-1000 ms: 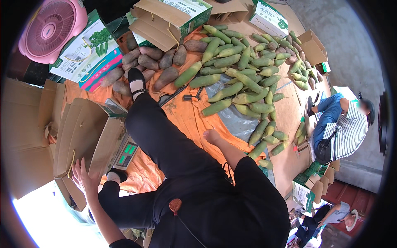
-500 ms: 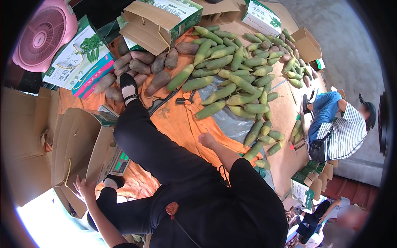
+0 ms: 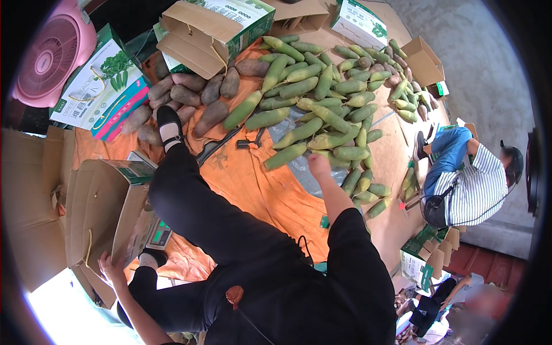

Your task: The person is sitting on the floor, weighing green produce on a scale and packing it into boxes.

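Reaching out over the pile, my right hand (image 3: 319, 165) is at the near edge of several long green radishes (image 3: 330, 139), next to the closest ones. Its fingers are curled away from view, and whether they grip a radish is hidden. My left hand (image 3: 110, 268) rests at the lower edge of an opened cardboard carton (image 3: 102, 210), fingers apart against its side. That carton has a yellow cord handle (image 3: 89, 247) and stands on or against a scale with a green-lit display (image 3: 163, 236). Several dark reddish-brown radishes (image 3: 211, 118) lie beyond my outstretched foot.
Orange sheeting (image 3: 247, 190) covers the floor between my legs and the pile. Printed cartons (image 3: 247, 23) stand at the back, and a pink fan (image 3: 52, 57) is at far left. A person in a striped shirt (image 3: 474, 181) sits at right; another is at lower right.
My right hand has moved forward and to the right, from over the orange sheet to the radish pile. My left hand stays by the carton. The view has shifted slightly.
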### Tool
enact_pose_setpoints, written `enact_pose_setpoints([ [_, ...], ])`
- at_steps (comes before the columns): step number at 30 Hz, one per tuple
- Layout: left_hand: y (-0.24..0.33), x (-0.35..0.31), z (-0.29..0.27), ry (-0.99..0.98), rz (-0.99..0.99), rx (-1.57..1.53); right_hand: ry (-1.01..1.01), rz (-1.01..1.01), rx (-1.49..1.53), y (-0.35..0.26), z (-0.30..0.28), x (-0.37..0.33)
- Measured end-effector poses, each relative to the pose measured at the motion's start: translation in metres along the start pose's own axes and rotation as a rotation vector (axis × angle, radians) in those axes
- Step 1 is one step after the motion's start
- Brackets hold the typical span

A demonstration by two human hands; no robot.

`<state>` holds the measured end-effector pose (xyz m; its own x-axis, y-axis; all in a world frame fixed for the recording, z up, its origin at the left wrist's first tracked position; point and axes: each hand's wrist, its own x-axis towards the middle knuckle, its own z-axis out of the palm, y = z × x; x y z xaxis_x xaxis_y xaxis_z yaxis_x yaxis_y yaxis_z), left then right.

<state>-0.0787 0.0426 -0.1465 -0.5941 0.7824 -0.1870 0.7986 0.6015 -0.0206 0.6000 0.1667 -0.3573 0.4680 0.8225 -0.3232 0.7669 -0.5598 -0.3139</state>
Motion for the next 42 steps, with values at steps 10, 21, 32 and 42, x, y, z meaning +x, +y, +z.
enact_pose_setpoints([
  [10,-0.011,0.004,0.01,0.042,-0.01,0.02,0.313,0.085,-0.366,-0.008,-0.095,0.057],
  [21,-0.015,0.004,0.009,0.067,0.015,0.009,0.071,0.153,-0.432,-0.018,-0.103,0.115],
  [32,-0.013,-0.007,-0.001,0.124,0.025,0.051,0.047,0.29,-0.189,0.01,-0.036,0.13],
  [42,0.011,-0.008,-0.004,0.101,-0.044,-0.032,-0.238,0.495,0.979,-0.022,-0.038,0.043],
])
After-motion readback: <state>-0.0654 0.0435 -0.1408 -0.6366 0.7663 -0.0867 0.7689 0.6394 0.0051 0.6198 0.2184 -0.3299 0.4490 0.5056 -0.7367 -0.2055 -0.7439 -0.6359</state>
